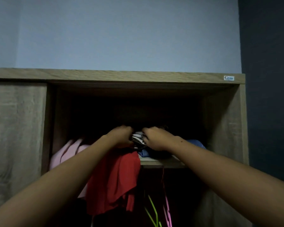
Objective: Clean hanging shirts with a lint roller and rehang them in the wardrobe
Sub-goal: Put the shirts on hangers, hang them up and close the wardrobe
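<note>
Body check: two bare forearms and hands, no sleeves in view.

Left hand (121,135) and right hand (156,138) carry no gloves, rings, watch or bands visible. Both forearms uncovered to the frame edge. Small dark mark noted near the right wrist.

Between the two closed hands sits a bundle of black-and-white striped fabric (138,138). Just below the left hand (121,135) a plain red shirt (115,179) hangs, and further left of that hand the garment is pale pink (67,152). Under the right hand (156,139) lies blue folded cloth (144,152) (the same blue shows again past the wrist). Well below the grip, one hanger is bright green (152,208) and the one beside it pink (168,210). The wardrobe (121,76) around them is grey-brown wood grain, with a small white-and-blue label (228,77) at its upper right corner. The wall above (121,33) is plain light blue; to the right it is dark navy (269,63).
</note>
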{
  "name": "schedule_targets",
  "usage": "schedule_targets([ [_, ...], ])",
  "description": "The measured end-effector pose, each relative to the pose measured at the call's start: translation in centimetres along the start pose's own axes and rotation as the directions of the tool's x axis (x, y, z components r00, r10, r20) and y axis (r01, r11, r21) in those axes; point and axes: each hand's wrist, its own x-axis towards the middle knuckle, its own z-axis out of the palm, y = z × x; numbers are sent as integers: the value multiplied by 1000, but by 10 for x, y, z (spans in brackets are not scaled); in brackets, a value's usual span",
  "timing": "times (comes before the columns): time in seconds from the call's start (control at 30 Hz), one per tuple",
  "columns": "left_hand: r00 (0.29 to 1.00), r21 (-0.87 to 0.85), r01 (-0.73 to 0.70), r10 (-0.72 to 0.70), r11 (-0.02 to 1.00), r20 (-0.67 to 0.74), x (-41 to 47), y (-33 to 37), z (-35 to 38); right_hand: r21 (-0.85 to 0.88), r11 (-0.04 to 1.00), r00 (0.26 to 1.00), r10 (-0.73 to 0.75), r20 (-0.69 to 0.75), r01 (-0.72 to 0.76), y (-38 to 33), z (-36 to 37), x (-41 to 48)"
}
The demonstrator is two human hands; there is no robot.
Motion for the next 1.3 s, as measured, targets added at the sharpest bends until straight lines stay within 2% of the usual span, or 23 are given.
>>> schedule_targets([
  [0.17,997,-54,44,-40,998,70,3,-9,-3,-4,999,998,-42,42,42,2,-3,8],
  [0.33,997,-155,36,-26,987,68,1,-9,-9,-156,984,994,-76,82,88,-5,3,13],
  [0.43,996,-158,39,-25,987,84,-1,-8,-6,-183,982,996,-43,82,57,-10,9,17],
  [0.6,997,-155,16,-5,988,72,-6,-4,-7,-271,955,991,-98,93,120,-16,2,16],
  [0.67,997,-126,4,6,992,78,-8,-4,-8,-225,967,990,-96,107,118,-9,-5,17],
  [0.8,998,75,53,-54,996,14,-9,2,-2,3,999,992,-47,121,47,6,-24,20],
  [0.9,997,73,48,-43,996,-71,-5,8,1,122,992,997,12,76,-21,10,-34,21],
  [1.0,994,22,69,-67,997,-83,-1,11,-2,140,988,996,54,75,-64,12,-36,22],
  [1.13,993,-27,105,-106,994,-49,-2,2,-5,139,990,998,-10,58,2,15,-28,17],
  [1.3,992,-111,77,-87,991,-87,-2,-4,-14,24,999,997,-43,58,41,15,-9,7],
])
